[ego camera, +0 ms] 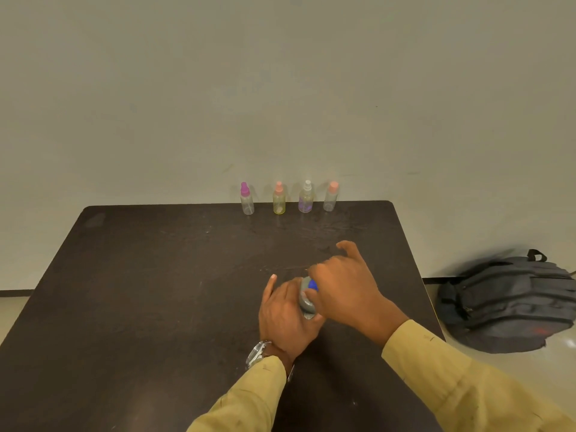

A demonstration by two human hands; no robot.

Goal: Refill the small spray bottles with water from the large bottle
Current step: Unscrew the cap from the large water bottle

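Nearest: both sleeves, mustard-coloured cloth, reach in from the lower edge. Metal watch on the left wrist.

Left grip: wrapped round the body of the large bottle, one finger pointing straight out along the counter. The bottle stands on the counter at mid-depth, right of centre, and I see it from above. Its body looks greyish and translucent, with a rounded shoulder. Contents cannot be told from this angle.

Right grip: curled over the blue cap from the right, thumb pressed to the cap's near side, one finger lifted clear. The hand is motion-blurred, so the exact finger contact is uncertain.

Counter: dark brown, matte, faintly scuffed, with rounded far corners.

Far edge, a row of four small spray bottles standing upright and apart, left to right:
- clear bottle, magenta cap
- yellow-tinted bottle, salmon cap
- purple-marked bottle, pale nozzle without a coloured cap
- second clear bottle, salmon cap

All are cylindrical plastic. Fill levels are too small to read.

On the floor to the right of the counter lies a dark grey fabric backpack, slumped. Behind everything is a plain pale wall.
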